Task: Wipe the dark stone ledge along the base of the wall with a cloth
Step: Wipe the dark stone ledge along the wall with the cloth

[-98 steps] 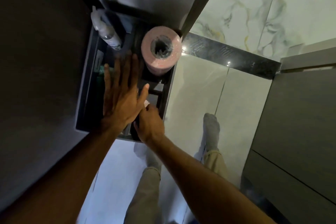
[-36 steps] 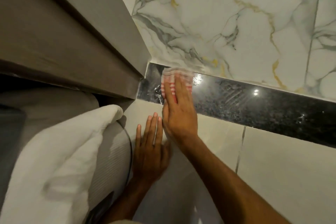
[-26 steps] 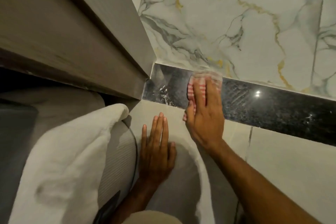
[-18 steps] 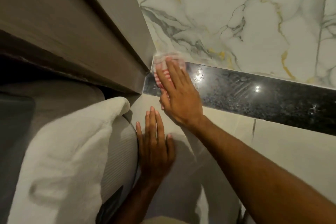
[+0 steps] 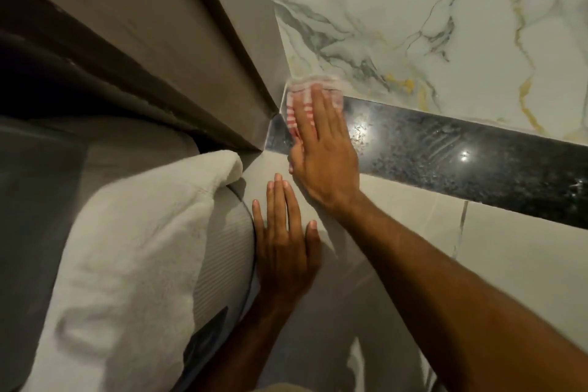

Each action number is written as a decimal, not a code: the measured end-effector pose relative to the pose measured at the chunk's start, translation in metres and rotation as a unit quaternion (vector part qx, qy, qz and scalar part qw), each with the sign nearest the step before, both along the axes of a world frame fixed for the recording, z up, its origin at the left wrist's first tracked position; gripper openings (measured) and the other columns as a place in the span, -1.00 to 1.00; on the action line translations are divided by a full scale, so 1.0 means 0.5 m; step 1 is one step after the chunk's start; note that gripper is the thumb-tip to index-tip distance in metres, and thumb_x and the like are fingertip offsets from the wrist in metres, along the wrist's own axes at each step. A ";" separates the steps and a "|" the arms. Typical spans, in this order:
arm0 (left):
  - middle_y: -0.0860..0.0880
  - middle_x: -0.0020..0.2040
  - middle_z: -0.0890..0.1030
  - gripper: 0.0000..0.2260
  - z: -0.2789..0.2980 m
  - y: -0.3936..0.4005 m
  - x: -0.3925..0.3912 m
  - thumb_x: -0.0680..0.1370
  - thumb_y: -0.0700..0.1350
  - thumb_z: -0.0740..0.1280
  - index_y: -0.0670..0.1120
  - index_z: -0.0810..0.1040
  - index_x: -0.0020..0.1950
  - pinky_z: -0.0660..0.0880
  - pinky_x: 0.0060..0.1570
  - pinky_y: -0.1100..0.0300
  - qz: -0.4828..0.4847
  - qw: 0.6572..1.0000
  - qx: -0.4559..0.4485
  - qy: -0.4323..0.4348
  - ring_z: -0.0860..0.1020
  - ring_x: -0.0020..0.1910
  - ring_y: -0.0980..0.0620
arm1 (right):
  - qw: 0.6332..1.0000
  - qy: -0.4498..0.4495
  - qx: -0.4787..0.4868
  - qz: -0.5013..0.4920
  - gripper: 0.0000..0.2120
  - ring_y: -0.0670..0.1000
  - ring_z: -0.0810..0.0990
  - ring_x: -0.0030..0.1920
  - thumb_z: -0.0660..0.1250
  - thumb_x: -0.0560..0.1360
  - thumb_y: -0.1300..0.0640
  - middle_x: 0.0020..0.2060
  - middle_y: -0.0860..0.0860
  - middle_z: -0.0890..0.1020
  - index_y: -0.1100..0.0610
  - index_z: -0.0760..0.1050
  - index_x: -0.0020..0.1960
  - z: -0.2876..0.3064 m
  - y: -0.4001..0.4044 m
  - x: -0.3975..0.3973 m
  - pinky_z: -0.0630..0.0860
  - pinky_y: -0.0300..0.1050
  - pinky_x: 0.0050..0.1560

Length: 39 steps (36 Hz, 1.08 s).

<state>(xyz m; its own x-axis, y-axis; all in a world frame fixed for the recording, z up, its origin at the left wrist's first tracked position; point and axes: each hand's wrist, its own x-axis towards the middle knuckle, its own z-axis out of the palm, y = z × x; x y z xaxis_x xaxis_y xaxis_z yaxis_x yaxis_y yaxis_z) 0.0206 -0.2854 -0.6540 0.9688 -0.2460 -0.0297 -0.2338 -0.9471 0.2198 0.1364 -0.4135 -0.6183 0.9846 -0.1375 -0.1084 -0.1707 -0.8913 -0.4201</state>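
On glossy speckled ledge, flat right hand presses striped cloth; left hand lies flat.

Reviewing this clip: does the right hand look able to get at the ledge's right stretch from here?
Probably yes. The right hand presses the cloth at the ledge's left end; nothing shows on the strip rightward, though its far end leaves the frame.

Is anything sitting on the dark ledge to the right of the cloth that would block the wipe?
Nothing visible. The right hand presses the striped cloth at the left end of the dark ledge, which runs bare rightward to the frame edge.
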 end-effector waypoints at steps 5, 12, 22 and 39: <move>-0.23 0.79 0.07 -0.32 0.009 -0.002 -0.001 0.77 0.18 -0.12 -0.23 0.09 0.77 0.04 0.75 -0.27 -0.006 0.999 0.052 0.009 0.08 0.78 -0.19 | 0.994 -0.020 -0.041 0.102 -0.28 0.02 -0.11 0.80 0.15 0.72 -0.07 0.79 0.05 -0.03 0.02 -0.03 0.80 -0.013 -0.059 -0.137 -0.16 0.01 0.80; -0.21 0.79 0.09 -0.32 0.014 -0.004 -0.004 0.76 0.17 -0.12 -0.22 0.11 0.77 -0.06 0.77 -0.19 -0.004 0.999 0.030 0.010 0.09 0.78 -0.17 | 0.987 0.002 -0.027 -0.161 -0.26 0.18 -0.04 0.79 0.12 0.71 -0.05 0.79 0.12 -0.05 0.07 -0.09 0.80 0.017 -0.079 -0.083 0.02 0.14 0.80; -0.22 0.79 0.12 -0.40 0.009 0.001 -0.006 0.79 0.07 -0.09 -0.24 0.12 0.76 0.06 0.75 -0.26 -0.005 1.000 -0.003 -0.004 0.09 0.79 -0.15 | 0.982 -0.039 -0.027 0.181 -0.31 0.11 -0.04 0.80 0.09 0.72 -0.05 0.78 0.13 0.01 0.09 0.01 0.79 -0.001 -0.050 -0.098 0.00 0.12 0.81; -0.23 0.79 0.08 -0.38 0.004 0.004 -0.002 0.79 0.09 -0.11 -0.21 0.04 0.78 0.06 0.73 -0.31 -0.024 0.999 0.027 -0.008 0.08 0.79 -0.17 | 0.990 -0.048 -0.037 0.125 -0.30 0.14 -0.03 0.80 0.14 0.72 0.00 0.77 0.19 0.02 0.18 0.01 0.78 -0.002 -0.055 -0.110 -0.11 0.07 0.82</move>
<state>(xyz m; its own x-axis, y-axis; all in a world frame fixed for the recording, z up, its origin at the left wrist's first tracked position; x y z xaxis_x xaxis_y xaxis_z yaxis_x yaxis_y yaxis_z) 0.0197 -0.2834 -0.6522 0.9564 -0.2908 -0.0285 -0.2824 -0.9451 0.1644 0.0814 -0.4409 -0.6192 0.9942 0.1068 -0.0108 0.0960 -0.9298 -0.3552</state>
